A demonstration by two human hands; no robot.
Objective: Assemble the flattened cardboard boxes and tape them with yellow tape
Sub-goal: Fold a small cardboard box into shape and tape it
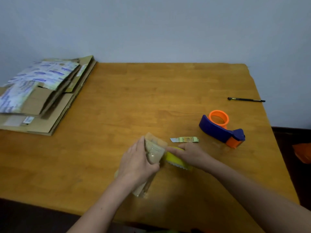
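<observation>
Seen from above, a person's two bare hands work at the lower centre of a wooden surface point(134, 98). The left hand point(139, 163) grips a small cardboard box point(154, 153), its fingers point(152, 167) curled round it and the box tilted up off the wood. Just right of it, the right hand point(193, 154) holds a roll of yellow tape point(173, 158), fingers lying over the top of the roll and the forefinger reaching to the box's edge.

The step in hand appears to be laying tape along a seam. To do it well, the left hand should hold the flaps squarely shut while the right presses the tape end down firmly, then pulls it straight and taut across the join.

The stack of flattened cardboard boxes point(50, 101) waits at the upper left, well apart from the hands. To the right lie a purple and orange tape dispenser point(217, 129), with no roll on it, and a black pen point(245, 99) further back. A small cutter blade point(184, 139) lies just beyond the right hand, near enough to catch a finger when reaching.
</observation>
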